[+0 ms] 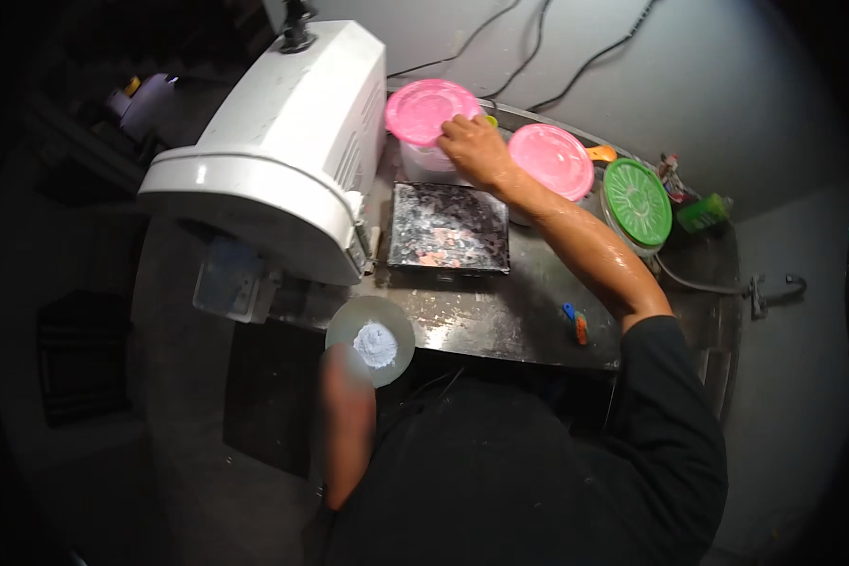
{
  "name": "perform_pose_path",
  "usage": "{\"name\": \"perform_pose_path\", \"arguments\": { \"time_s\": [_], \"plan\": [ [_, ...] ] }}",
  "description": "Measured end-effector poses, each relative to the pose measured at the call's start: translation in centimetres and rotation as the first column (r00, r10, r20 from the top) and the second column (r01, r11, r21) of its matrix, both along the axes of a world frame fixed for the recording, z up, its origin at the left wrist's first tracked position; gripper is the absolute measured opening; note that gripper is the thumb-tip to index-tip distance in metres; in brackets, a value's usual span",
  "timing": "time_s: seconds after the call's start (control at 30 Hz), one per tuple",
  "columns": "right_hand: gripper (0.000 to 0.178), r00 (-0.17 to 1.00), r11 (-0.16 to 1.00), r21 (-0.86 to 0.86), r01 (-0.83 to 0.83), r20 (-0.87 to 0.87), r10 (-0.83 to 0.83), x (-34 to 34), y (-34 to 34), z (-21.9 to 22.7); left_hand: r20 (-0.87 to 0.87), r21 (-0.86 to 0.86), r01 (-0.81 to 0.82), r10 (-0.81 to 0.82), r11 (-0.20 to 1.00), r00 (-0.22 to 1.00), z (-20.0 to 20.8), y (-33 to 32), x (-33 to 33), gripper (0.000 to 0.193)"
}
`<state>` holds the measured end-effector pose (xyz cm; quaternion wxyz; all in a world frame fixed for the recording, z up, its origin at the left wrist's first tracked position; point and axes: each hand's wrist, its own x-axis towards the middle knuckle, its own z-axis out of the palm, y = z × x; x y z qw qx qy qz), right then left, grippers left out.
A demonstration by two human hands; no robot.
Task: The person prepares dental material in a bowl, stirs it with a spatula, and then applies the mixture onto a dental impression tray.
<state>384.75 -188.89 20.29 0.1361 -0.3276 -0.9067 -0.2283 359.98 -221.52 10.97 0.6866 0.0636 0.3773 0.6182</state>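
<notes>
My right hand point(476, 149) reaches far across the steel counter point(500, 321) and rests on the edge of a tub with a pink lid point(426, 111); whether it grips the tub is unclear. My left hand is hidden beneath a small round bowl point(370, 340) holding a little white powder, and my blurred left forearm point(347, 424) rises to it at the counter's near edge. A dark square slab point(449, 226) dusted with white lies between the two hands.
A large white machine point(274, 151) fills the left side, overhanging the counter. A second pink-lidded tub point(552, 160) and a green-lidded tub point(638, 202) stand at the back right, with a green item point(704, 213) beyond. A small blue-and-orange tool point(575, 323) lies near the edge.
</notes>
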Motion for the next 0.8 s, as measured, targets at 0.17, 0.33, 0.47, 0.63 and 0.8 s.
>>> {"name": "perform_pose_path", "arguments": {
  "time_s": [0.17,0.33,0.47,0.63,0.8],
  "plan": [
    [0.01,0.968,0.995,0.077,0.065,-0.245,-0.044,-0.9,-1.1,-1.8,0.045,-0.048,-0.009,0.011,0.999,0.999,-0.6,-0.6,-0.1,0.056],
    [0.029,0.934,0.993,-0.086,0.087,-0.339,-0.111,1.4,-4.6,-0.1,0.026,-0.032,0.109,-0.108,0.993,0.994,-0.4,1.2,1.0,0.055],
    [0.029,0.85,0.997,-0.041,0.072,-0.52,-0.083,5.8,-8.9,2.6,0.035,0.035,0.174,-0.176,0.984,0.984,1.9,2.7,3.2,0.054],
    [0.014,0.747,0.934,0.141,0.33,-0.644,-0.167,19.3,-12.3,5.8,0.021,0.071,0.212,-0.214,0.975,0.977,4.6,3.6,5.7,0.055],
    [0.021,0.273,0.569,-0.206,0.796,-0.716,-0.642,38.9,-14.6,3.3,-0.016,0.114,0.272,-0.272,0.955,0.962,5.4,4.4,9.2,0.055]
  ]
}}
